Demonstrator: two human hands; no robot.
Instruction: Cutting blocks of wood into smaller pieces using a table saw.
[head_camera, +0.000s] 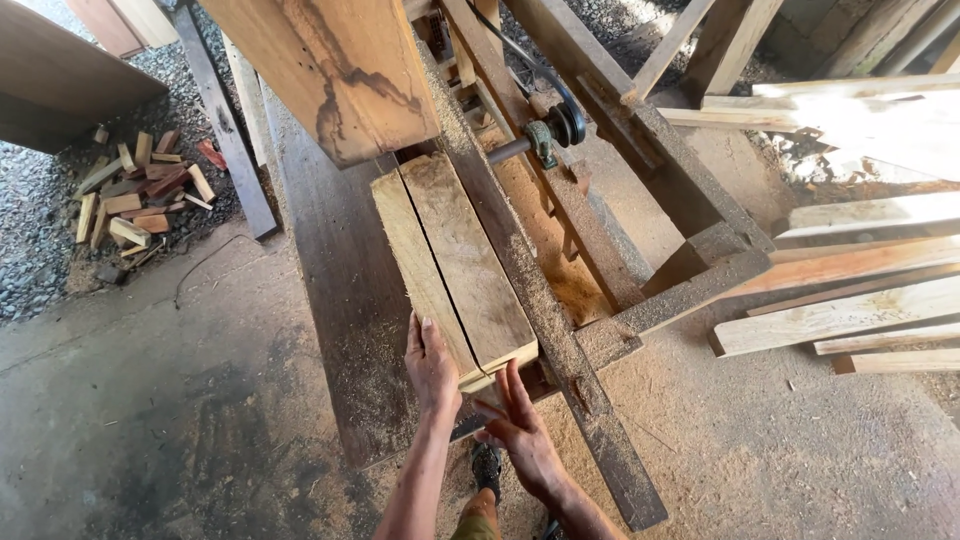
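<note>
A pale wooden plank, split lengthwise by a saw cut, lies on the dark saw table. My left hand lies flat against the plank's near left corner, fingers pointing away from me. Just below the plank's near end my right hand has straight fingers that touch the end face. Neither hand grips anything. A large wide board stands above the plank's far end and hides it.
A belt pulley and shaft sit in the sawdust-covered wooden frame to the right. Sawn planks are stacked at right. Wood offcuts lie on gravel at left. Sawdust covers the concrete floor.
</note>
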